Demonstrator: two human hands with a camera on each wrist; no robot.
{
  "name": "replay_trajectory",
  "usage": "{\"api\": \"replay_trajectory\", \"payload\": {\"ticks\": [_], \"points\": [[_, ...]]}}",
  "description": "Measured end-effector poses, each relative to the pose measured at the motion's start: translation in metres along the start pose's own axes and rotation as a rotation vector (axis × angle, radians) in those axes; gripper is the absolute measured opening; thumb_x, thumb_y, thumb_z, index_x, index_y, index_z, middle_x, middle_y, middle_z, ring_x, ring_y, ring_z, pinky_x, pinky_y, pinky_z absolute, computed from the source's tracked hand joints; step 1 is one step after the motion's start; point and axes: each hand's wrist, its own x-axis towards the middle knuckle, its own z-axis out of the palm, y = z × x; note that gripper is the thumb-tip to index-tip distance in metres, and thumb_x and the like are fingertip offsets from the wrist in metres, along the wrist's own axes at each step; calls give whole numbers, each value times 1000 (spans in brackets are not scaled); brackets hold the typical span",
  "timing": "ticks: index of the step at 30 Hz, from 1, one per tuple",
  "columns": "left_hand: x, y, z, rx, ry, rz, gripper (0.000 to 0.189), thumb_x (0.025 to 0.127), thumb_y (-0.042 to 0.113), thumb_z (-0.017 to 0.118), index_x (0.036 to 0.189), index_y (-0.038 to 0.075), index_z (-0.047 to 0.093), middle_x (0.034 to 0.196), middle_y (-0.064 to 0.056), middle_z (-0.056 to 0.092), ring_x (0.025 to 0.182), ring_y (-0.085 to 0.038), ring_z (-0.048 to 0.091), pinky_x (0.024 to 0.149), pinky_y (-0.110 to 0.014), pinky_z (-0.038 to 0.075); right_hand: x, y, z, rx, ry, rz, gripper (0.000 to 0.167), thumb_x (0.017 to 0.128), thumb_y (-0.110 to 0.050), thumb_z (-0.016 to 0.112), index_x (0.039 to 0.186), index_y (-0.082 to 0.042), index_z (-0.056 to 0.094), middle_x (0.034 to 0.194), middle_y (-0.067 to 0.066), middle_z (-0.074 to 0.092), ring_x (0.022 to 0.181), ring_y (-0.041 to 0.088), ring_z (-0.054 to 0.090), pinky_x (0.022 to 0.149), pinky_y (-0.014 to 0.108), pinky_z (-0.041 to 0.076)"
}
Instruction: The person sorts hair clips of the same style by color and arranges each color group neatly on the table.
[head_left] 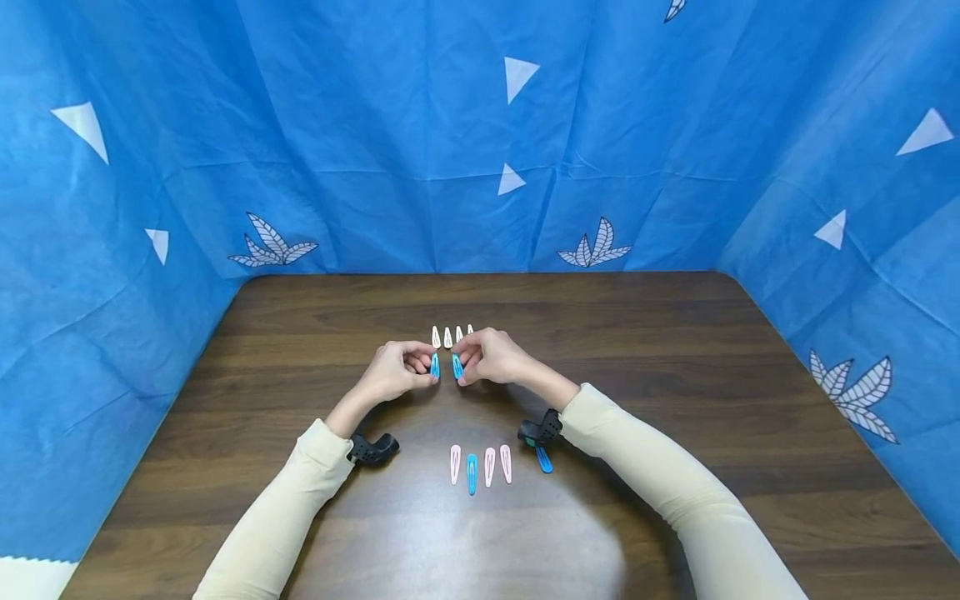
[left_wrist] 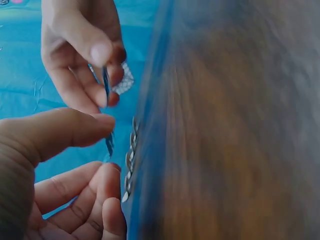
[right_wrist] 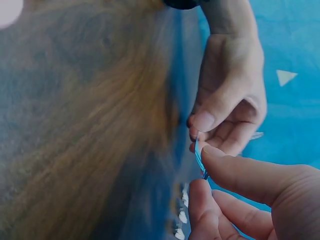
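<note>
My left hand (head_left: 396, 371) pinches a blue snap hair clip (head_left: 435, 365) between thumb and fingers, held upright over the table. Facing it, my right hand (head_left: 491, 357) pinches a second blue snap hair clip (head_left: 457, 367) the same way. A small gap separates the two clips in the head view. Just beyond the hands lies a row of several cream hair clips (head_left: 447, 337), partly covered by the right fingers. In the left wrist view, the left hand's clip (left_wrist: 109, 145) appears edge-on below the other hand.
Closer to me, a row holds three pink hair clips (head_left: 490, 467) and one blue hair clip (head_left: 472, 474). Another blue clip (head_left: 543, 460) lies under the right wrist camera (head_left: 540, 429), partly hidden. A blue patterned cloth (head_left: 480, 225) surrounds the brown wooden table (head_left: 637, 333).
</note>
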Motion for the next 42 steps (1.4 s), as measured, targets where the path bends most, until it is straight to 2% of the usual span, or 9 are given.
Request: {"api": "replay_trajectory", "payload": {"ticks": [4, 15, 20, 26, 42], "points": [[1, -3, 3, 20, -13, -17, 43, 72, 5, 81, 111, -7, 67, 83, -12, 67, 70, -10, 60, 65, -19, 49, 8, 1, 5, -2, 4, 48, 47, 72, -4, 83, 116, -2, 68, 91, 7, 72, 74, 9, 66, 68, 21, 52], [2, -8, 3, 93, 5, -18, 43, 72, 8, 82, 111, -5, 69, 81, -8, 67, 68, -8, 59, 62, -19, 46, 20, 3, 12, -58, -1, 63, 45, 72, -5, 84, 114, -3, 69, 89, 7, 70, 68, 6, 64, 65, 20, 50], [4, -11, 4, 122, 21, -2, 43, 71, 8, 83, 110, -4, 70, 79, -6, 65, 68, -8, 57, 64, -19, 45, 22, 4, 13, -91, 15, 57, 46, 71, -6, 85, 114, -4, 69, 86, 5, 69, 67, 6, 63, 65, 20, 49], [5, -13, 5, 139, 10, 16, 43, 71, 7, 83, 110, -4, 70, 77, -4, 62, 68, -9, 54, 64, -18, 44, 22, 7, 17, -104, 21, 52, 49, 70, -7, 86, 116, -4, 69, 86, 4, 68, 68, 6, 63, 66, 20, 50], [5, -18, 6, 148, 22, 59, 47, 70, 7, 84, 113, -5, 70, 77, -5, 60, 68, -10, 53, 64, -19, 43, 22, 7, 19, -110, 39, 27, 51, 70, -8, 87, 118, -6, 69, 85, 5, 68, 67, 5, 63, 66, 20, 50]]}}
